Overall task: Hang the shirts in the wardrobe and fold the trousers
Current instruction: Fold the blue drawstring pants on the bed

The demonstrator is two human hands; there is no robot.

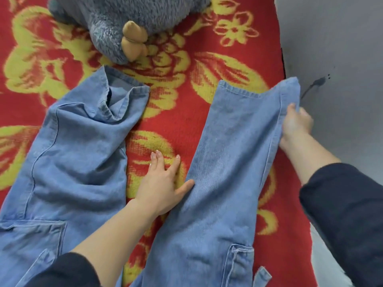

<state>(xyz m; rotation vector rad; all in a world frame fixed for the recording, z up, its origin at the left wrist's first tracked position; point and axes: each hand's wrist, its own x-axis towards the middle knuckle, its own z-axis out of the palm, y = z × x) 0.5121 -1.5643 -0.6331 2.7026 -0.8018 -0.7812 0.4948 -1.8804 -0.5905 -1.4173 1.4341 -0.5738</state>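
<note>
Light blue denim trousers (226, 172) lie spread on a red and yellow flowered blanket (182, 112), legs apart and pointing away from me. The left leg (83, 141) is rumpled, its cuff gaping open. My left hand (163, 183) rests flat on the blanket between the legs, fingers apart, thumb touching the inner edge of the right leg. My right hand (294, 125) pinches the outer seam of the right leg near its cuff and lifts that edge slightly.
A grey plush toy (128, 19) with tan claws lies at the far end of the blanket, just beyond the left cuff. The bed's right edge runs beside a grey floor (342, 59) with a dark mark on it.
</note>
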